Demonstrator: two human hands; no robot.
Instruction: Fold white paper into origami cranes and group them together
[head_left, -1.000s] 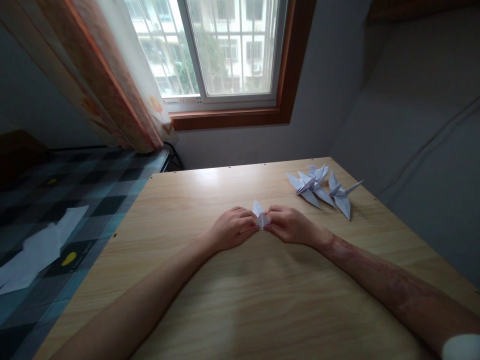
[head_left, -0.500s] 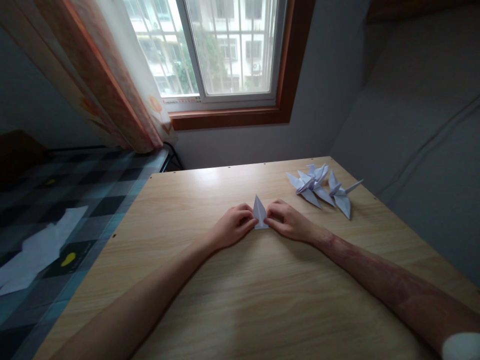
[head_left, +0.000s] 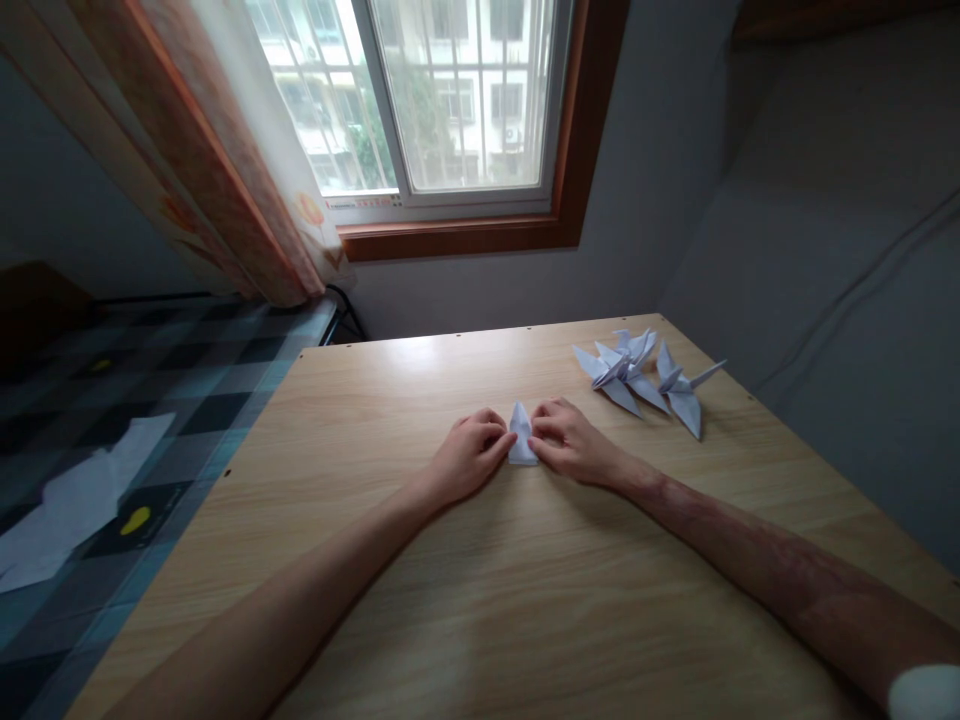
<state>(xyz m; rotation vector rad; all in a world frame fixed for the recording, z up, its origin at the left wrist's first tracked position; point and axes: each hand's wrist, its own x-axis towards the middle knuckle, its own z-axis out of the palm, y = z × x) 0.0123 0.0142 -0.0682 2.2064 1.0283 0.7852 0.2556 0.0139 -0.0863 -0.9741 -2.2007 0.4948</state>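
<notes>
Folded white paper (head_left: 522, 445), a small pointed origami piece, lies on the wooden counter (head_left: 480, 600) between the two hands, the left hand (head_left: 471, 455) pinching its left edge and the right hand (head_left: 570, 445) pinching its right, so each grip is closed on the paper, apparently to pin it flat against the wood while a crease is pressed. Farther back and to the right, finished paper cranes (head_left: 641, 375) sit clustered near the counter's corner, apart from the hands, with the window (head_left: 442, 100) beyond lighting the surface.
</notes>
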